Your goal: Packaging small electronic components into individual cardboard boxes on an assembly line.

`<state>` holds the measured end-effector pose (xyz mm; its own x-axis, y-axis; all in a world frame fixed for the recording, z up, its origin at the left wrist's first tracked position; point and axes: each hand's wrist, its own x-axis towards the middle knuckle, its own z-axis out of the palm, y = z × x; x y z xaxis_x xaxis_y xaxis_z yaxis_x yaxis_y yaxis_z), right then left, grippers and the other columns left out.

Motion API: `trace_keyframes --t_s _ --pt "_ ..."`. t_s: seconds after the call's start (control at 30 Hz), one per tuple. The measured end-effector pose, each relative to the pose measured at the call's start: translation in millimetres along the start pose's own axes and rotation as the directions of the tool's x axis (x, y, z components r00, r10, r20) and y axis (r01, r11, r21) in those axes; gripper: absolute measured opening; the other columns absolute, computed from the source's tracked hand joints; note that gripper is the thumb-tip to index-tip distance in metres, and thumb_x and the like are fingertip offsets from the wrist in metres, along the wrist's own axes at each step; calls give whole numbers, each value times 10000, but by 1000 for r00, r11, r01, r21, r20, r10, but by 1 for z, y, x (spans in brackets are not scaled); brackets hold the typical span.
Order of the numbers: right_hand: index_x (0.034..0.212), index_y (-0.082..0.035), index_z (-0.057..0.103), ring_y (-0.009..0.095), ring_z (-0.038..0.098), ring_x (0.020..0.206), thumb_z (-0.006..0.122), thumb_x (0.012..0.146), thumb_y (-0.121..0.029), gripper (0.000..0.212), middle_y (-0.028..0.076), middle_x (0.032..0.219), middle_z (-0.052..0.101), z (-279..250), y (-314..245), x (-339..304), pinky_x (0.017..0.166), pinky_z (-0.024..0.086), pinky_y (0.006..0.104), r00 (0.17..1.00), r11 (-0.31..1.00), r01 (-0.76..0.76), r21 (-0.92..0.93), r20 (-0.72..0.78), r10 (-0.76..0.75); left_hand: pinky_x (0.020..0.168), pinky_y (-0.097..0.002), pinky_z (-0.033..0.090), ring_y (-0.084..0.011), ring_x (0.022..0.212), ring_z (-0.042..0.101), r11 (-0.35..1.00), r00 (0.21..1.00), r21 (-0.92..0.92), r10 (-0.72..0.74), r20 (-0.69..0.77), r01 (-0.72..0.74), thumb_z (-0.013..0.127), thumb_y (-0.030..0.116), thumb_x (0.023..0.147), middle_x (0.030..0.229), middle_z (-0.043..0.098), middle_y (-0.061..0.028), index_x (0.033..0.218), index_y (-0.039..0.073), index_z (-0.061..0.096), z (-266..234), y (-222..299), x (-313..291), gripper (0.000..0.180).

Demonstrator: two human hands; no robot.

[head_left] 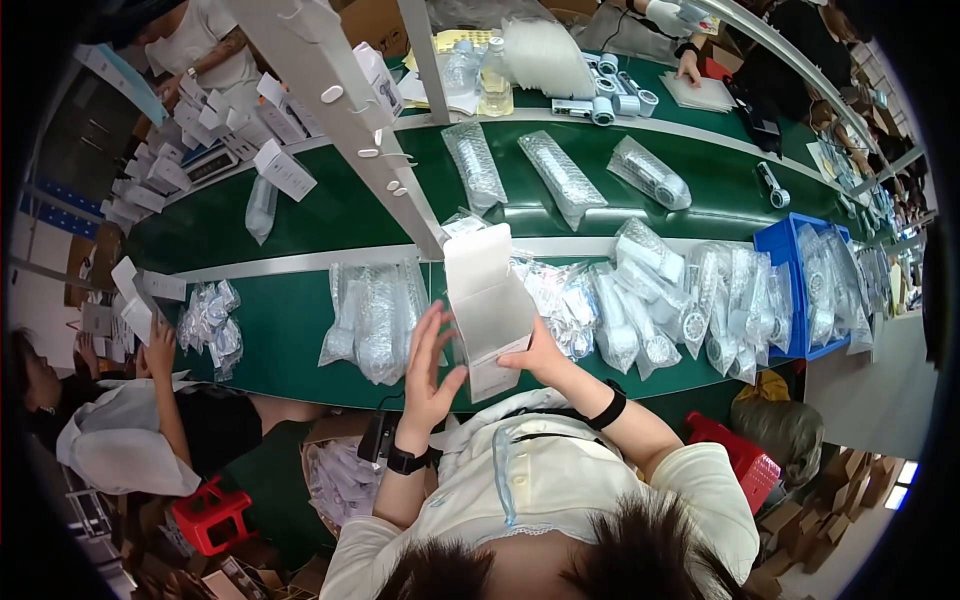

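Observation:
A white carton [490, 300] stands tilted before me at the table's near edge, its long top flap raised. My right hand [540, 358] is closed on the carton's lower right side, thumb across its front. Beside the carton's left side, my left hand [428, 372] has its fingers spread and holds nothing; whether a fingertip touches the carton I cannot tell. Left of it lie bubble-wrapped devices [376, 325]. Behind and right of the carton is a pile of small silvery packets [565, 300], then a heap of bubble-wrapped devices [650, 300].
Wrapped pieces lie on the green conveyor belt [400, 190]. A slanted metal post [350, 110] rises behind the carton. At right stands a blue bin [792, 300]. A co-worker [140, 430] sits at left, near a red stool [212, 515]; another red stool [735, 460] is at right.

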<state>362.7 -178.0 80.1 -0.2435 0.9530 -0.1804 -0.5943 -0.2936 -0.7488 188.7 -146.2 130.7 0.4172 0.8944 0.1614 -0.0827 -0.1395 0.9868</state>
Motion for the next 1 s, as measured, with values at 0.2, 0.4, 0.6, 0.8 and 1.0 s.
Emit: trace_keyframes --t_s 0.2,0.4,0.6,0.8,1.0 --pt "1279 -53 348 224 345 1197 659 735 -233 652 110 1256 418 -53 -48 0 997 255 356 942 728 324 -604 138 -305 961 -425 308 -330 1186 348 976 992 178 117 46 -124 715 137 657 1307 273 -190 1284 88 278 33 -34 21 765" --pt "1115 -55 515 328 498 998 625 735 -225 430 178 1058 537 -184 -141 166 826 421 400 759 -3 -277 -961 -217 -614 937 -389 336 -293 1161 366 861 999 508 -22 47 -5 738 94 603 1243 319 -171 1241 108 270 24 -55 17 791" --pt "1319 -88 266 394 507 961 661 679 -197 759 283 1070 493 -195 -91 248 871 389 403 792 -186 -598 -779 -540 -285 918 -380 349 -311 1135 385 879 991 460 -132 -24 128 737 97 602 1243 326 -181 1181 93 328 34 -66 18 709" --pt "1357 -137 122 342 505 1015 575 690 -37 813 184 1129 466 -203 -125 198 819 450 401 882 377 -83 -923 -244 -403 919 -368 350 -318 1134 390 855 983 485 -168 -79 185 749 104 591 1242 337 -179 1100 78 392 37 -54 34 623" --pt "1270 -100 263 208 506 996 454 788 6 530 103 1139 448 -75 -148 68 836 455 341 767 904 427 -7 -527 -366 893 -363 366 -305 1104 411 899 985 415 -79 -154 138 757 109 597 1224 345 -191 1093 57 329 41 -86 26 657"
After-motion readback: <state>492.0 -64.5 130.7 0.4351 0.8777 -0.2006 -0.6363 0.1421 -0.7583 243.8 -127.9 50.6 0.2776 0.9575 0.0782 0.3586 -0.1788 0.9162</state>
